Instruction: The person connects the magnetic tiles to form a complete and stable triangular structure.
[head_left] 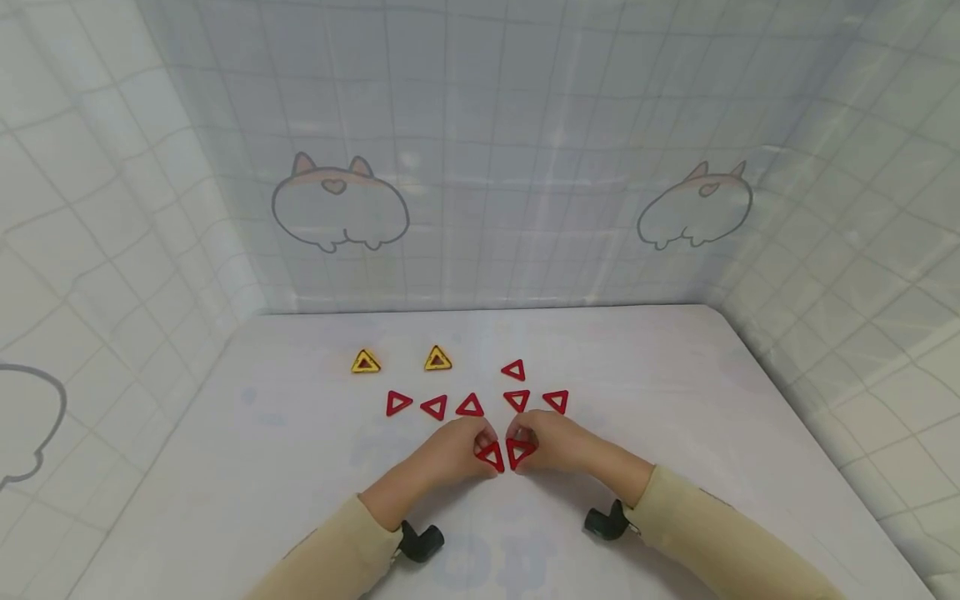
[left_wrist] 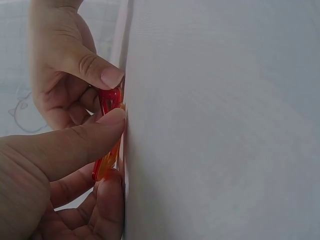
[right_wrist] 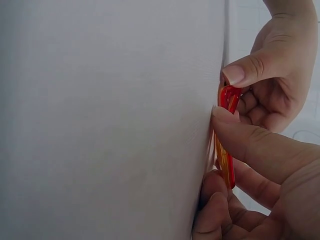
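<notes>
My left hand (head_left: 459, 450) pinches a red triangle frame (head_left: 500, 457) low over the white table. Facing it, my right hand (head_left: 551, 440) grips another red triangle frame (head_left: 511, 455); a narrow gap parts the two in the head view. In the left wrist view, thumb and fingers curl round the left triangle (left_wrist: 98, 170), whose edge looks orange. The right wrist view has the right triangle (right_wrist: 227, 175) between thumb and fingers, close to the tabletop. Several more red triangles, among them one (head_left: 470, 413) just beyond the left hand and one (head_left: 516, 393) beyond the right, lie flat.
Two yellow triangles (head_left: 365, 369) (head_left: 437, 367) lie at the back left of the table (head_left: 675, 400). A lone red triangle (head_left: 522, 370) sits behind the red row. Grid-patterned curtains (head_left: 525, 125) with animal drawings enclose the back and sides.
</notes>
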